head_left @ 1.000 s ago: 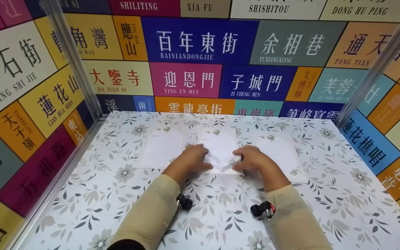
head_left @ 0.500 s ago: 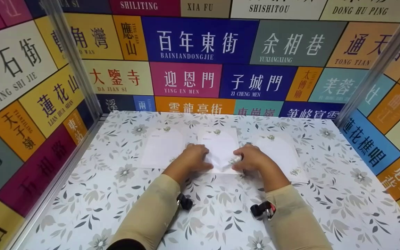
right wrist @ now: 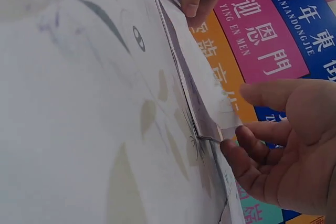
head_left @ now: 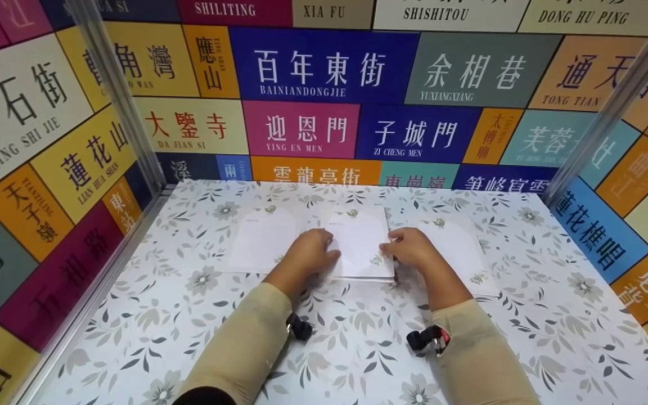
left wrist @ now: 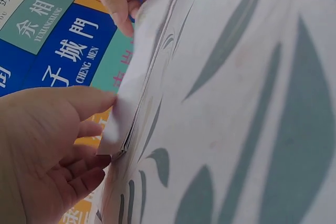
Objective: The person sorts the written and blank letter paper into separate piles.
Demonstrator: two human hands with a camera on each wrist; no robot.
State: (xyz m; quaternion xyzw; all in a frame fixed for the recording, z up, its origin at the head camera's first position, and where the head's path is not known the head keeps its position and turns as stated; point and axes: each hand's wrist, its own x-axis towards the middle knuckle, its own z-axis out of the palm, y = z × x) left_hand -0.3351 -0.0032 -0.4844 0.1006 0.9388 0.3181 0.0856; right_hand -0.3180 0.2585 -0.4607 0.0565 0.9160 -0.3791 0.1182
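Observation:
The middle stack of white sheets of paper (head_left: 359,242) lies on the table between my two hands, its top sheet printed with small leafy sprigs. My left hand (head_left: 313,251) is at the stack's left edge; in the left wrist view its thumb and loosely bent fingers meet the sheets' edge (left wrist: 118,137). On the other side, my right hand (head_left: 412,247) has its fingertips at the right edge. Seen from the right wrist, the thumb (right wrist: 257,92) stands off from the fingers, which touch the corner of the sheets. The top sheet bows slightly upward in both wrist views.
A similar printed sheet (head_left: 259,242) lies to the left and another (head_left: 452,247) to the right, partly under my right hand's side in view. The table (head_left: 358,349) has a leaf-patterned cover. Walls of coloured name panels (head_left: 324,67) enclose it at the back and sides.
The top sheet, bulged and creased near its front edge before, now lies flatter. Both hands have drawn slightly outward and away to the stack's side edges, and their fingers have loosened.

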